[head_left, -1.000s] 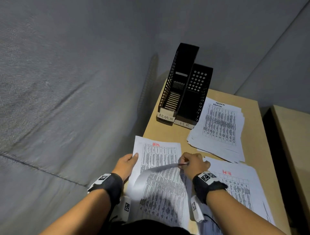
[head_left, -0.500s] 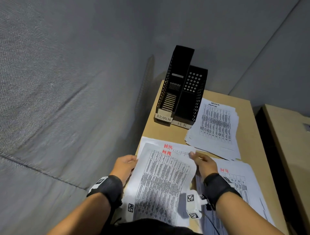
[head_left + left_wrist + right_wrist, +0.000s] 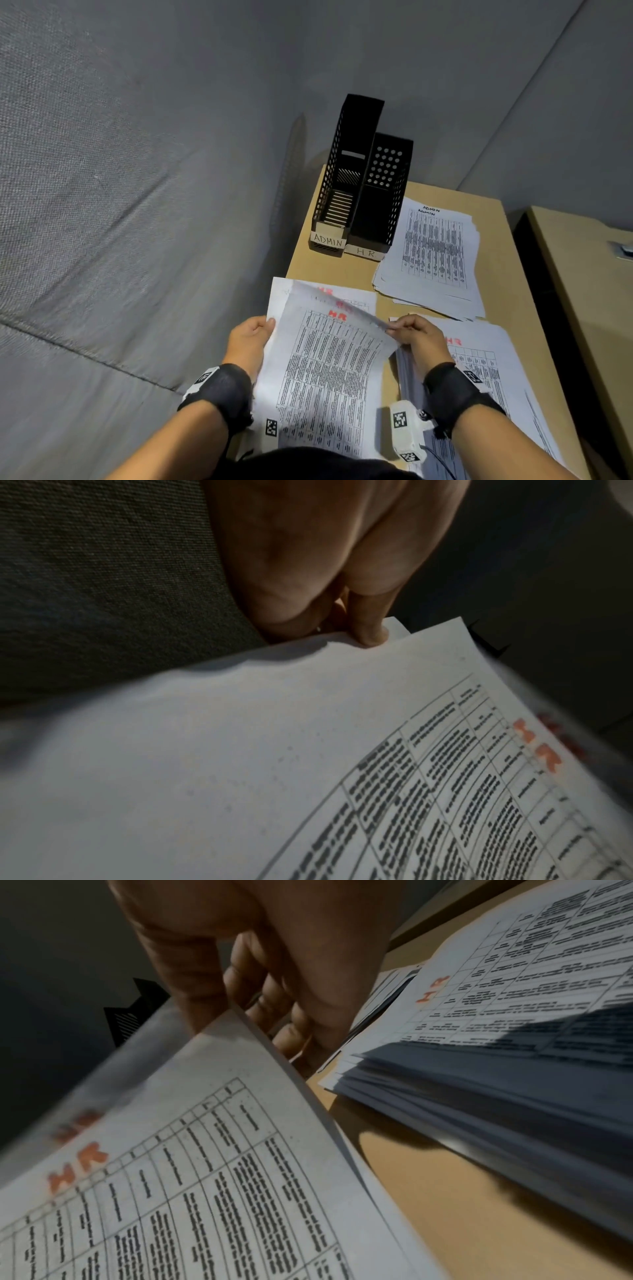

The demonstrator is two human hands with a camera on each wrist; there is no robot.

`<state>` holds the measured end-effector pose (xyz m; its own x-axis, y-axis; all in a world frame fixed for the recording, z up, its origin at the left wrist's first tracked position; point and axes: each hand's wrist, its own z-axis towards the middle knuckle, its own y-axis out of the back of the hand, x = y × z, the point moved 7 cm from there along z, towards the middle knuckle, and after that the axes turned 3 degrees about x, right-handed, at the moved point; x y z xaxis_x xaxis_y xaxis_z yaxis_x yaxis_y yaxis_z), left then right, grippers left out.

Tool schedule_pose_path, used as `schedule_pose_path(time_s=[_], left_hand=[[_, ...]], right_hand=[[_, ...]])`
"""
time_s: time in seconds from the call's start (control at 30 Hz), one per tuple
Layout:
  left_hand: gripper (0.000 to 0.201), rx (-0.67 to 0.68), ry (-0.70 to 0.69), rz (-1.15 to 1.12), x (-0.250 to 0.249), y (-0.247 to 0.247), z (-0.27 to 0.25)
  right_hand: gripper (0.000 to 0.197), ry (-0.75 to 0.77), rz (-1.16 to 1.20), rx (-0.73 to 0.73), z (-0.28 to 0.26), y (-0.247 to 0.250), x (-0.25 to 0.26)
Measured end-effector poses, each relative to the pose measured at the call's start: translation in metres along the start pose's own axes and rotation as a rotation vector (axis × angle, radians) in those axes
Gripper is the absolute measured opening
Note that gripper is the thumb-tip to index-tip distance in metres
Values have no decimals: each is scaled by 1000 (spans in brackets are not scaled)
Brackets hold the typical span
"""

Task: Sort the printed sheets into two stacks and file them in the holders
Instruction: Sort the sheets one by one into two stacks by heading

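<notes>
HR sheet now raised between hands

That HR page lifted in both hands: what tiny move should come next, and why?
Probably carry the lifted HR sheet, pinched by the right hand and steadied by the left hand, onto the HR stack at right, since the red headings match.

Table text on HR sheets too small to read. Far edge of lifted sheet motion-blurred, red heading smeared. Left hand fingertips hidden under paper edge. Right hand thumb tip hidden behind sheet. Right HR stack cut off by near picture edge, partly covered by wrist. ADMIN stack lower sheets hidden.
</notes>
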<state>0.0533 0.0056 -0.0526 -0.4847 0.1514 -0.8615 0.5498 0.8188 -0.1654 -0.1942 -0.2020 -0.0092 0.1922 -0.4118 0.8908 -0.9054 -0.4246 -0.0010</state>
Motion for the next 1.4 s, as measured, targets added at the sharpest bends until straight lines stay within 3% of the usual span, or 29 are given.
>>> schedule_pose_path(time_s=[0.2,0.33,0.47,0.63,0.83,1.07,1.2,1.27,1.4], left_hand=[[9,-6,-38,-4,-6,-5,-6],[8,20,-37,-2,-6,-10,-9],[4,16,-7,21,-5,-10,-13],[14,89,30,-2,-3,-10,-11],[22,164,37,-13,-5,-15,-16],[20,112,-95,-7,-26,-27,-22],[25,192,-80,81,-24,-36,-26],[13,190,-86,99,-23,-35,-25],[17,162,-103,105,-18,-22,-19]], right_hand=[[33,-97,157,17,-5,0,-6],[30,-141,141,27,-7,-3,-9],[20,-111,91,32,-11,-1,-9],[27,-53,132,-31,-7,6,-11],[28,-50,141,22,-5,2,-10],[32,-29,92,-26,6,7,-17],[45,-50,71,-59,13,12,-24],[44,-76,119,-46,12,10,-27],[40,-108,156,1,3,4,-26]])
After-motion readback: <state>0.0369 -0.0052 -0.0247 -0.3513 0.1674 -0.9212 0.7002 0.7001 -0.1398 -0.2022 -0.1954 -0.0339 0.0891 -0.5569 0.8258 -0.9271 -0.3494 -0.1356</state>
